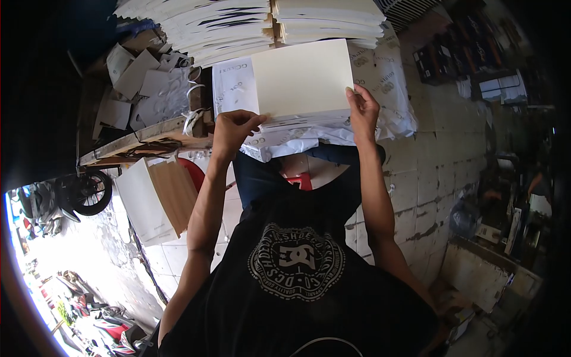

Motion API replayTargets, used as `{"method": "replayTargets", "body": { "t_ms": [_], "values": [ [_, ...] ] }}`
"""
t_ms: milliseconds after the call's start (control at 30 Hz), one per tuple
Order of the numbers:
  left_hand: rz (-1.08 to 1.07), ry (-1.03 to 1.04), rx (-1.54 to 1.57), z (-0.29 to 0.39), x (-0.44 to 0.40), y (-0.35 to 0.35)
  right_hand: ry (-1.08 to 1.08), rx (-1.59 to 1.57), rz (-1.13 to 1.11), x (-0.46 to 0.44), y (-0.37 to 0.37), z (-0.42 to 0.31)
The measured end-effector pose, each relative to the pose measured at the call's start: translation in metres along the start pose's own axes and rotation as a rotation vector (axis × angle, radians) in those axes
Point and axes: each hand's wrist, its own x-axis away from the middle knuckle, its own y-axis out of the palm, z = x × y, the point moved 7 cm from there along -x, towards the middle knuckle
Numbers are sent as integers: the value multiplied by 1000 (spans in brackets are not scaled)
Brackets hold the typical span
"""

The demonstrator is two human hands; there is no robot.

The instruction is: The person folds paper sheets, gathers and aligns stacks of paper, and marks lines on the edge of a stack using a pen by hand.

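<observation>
A cream paper sheet (304,78) lies on top of a low pile of paper before me. My left hand (237,130) is closed in a pinch at the sheet's near left corner. Its thumb and forefinger meet right at the edge. At the near right edge, my right hand (364,110) grips the sheet, thumb on top and the other fingers mostly hidden from view. Printed white wrapping paper (389,98) spreads under the pile, crumpled along the near side.
Tall paper stacks (220,27) rise behind the sheet. To the left stands a wooden bench (143,134) with loose paper scraps (146,71). Another paper stack (154,202) sits lower left. Boxes (455,56) line the right, over a tiled floor (425,160).
</observation>
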Motion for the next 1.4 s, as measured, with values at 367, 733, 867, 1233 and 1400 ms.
{"method": "replayTargets", "body": {
  "t_ms": [367,733,867,1233,1400],
  "values": [
    [31,-123,111,-9,1,3,-70,183,31,-3,-10,-5],
    [62,-78,143,-10,1,6,-222,346,64,-5,-13,-9],
    [72,-87,175,-12,1,6,-225,359,67,-4,-13,-11],
    [77,-86,178,-20,-1,5,-264,451,28,-2,-13,-6],
    [99,-89,158,-14,3,5,-636,706,-56,61,52,-71]
  ]
}}
